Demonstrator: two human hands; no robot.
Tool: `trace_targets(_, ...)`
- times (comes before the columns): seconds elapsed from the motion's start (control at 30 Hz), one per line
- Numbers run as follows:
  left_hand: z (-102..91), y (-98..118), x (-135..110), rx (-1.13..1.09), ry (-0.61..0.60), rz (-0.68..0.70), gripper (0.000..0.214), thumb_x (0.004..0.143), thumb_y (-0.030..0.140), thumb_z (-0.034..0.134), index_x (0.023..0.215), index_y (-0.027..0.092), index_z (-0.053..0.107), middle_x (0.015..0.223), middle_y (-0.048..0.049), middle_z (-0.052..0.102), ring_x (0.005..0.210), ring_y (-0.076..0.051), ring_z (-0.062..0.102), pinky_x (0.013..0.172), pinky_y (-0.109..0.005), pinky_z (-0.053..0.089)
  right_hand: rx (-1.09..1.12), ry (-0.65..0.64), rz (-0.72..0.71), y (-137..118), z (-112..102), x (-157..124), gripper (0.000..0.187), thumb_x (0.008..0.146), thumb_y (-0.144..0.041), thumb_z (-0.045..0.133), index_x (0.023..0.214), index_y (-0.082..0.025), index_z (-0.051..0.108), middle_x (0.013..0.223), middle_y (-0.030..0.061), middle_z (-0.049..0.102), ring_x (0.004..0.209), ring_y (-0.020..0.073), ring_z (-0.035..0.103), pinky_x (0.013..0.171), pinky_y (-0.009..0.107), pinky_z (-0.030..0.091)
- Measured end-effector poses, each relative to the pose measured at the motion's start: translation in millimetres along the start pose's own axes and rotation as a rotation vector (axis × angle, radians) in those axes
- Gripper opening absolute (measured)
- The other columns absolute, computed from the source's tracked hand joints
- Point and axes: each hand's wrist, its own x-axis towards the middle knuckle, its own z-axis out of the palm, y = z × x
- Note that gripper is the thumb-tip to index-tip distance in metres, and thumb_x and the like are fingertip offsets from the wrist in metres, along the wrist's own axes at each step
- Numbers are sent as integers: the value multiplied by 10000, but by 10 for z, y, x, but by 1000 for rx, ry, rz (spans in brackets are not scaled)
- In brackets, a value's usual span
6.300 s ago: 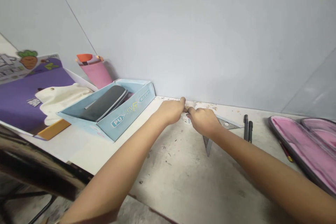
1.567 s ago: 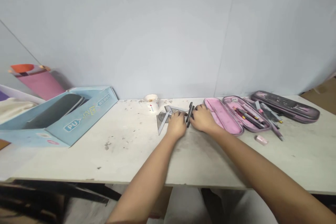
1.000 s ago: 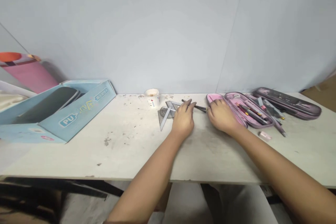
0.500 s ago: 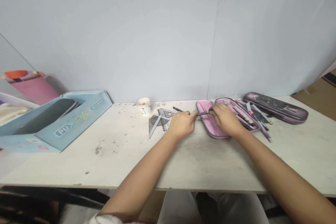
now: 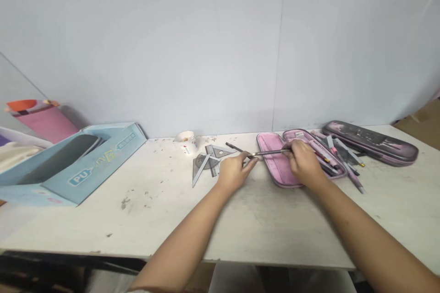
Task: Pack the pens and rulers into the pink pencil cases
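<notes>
My right hand (image 5: pixel 303 160) is closed around one end of a thin dark pencil (image 5: pixel 270 152), held level over an open pink pencil case (image 5: pixel 275 160). The pencil's paler end points left, toward my left hand (image 5: pixel 234 169). Closed in a pinch, my left hand has a small dark piece (image 5: pixel 248 159) between thumb and finger, too small to name. Whether it touches the pencil I cannot tell. Several pens and pencils (image 5: pixel 326 163) lie in the case's right half, partly behind my right hand. Grey set squares (image 5: pixel 202 165) lie left of my left hand, by another dark pencil (image 5: pixel 233 146).
A paper cup (image 5: pixel 187 143) stands near the wall. At the left is a light-blue box (image 5: pixel 99 165) with a dark object inside, and a pink container (image 5: pixel 48 121) behind. Rulers and pens (image 5: pixel 354 176) lie right of the case, beside a closed dark pencil case (image 5: pixel 371 144).
My hands have moved slightly apart, and more of the pencil shows between them. The small dark piece in my left fingers now shows. The view has shifted slightly.
</notes>
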Motion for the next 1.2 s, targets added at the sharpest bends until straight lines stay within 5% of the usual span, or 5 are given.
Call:
trace_targets(0.1,9,-25,-10,-286,-66,-27,428,849,485,363,1029,195,620,513,37,443,498,-103,406,514,-206,279,113,85,79,-63,24,-38,167,846,-267,383,893,-152,495,859,108,586,837,221,516,760,320,374)
trace_targets(0.27,75,34,-27,-508,-116,-24,456,811,477,433,1080,149,601,524,57,352,491,-85,309,489,-198,258,177,-18,-23,-229,98,-84,172,844,-294,400,908,-165,494,880,99,589,850,216,525,785,322,389)
trace_targets(0.77,97,11,-29,-480,-90,-27,391,823,377,436,1097,151,601,550,42,422,518,-92,368,532,-205,307,147,-55,-97,-196,103,-113,240,887,-317,372,907,-165,558,878,84,616,845,208,529,774,338,393)
trace_targets(1.2,208,-102,4,-577,-72,19,318,831,172,371,1132,149,468,946,-58,608,828,-129,529,805,-278,421,88,99,-4,-97,20,-87,160,843,-254,424,918,-163,533,877,93,586,871,231,507,789,357,385)
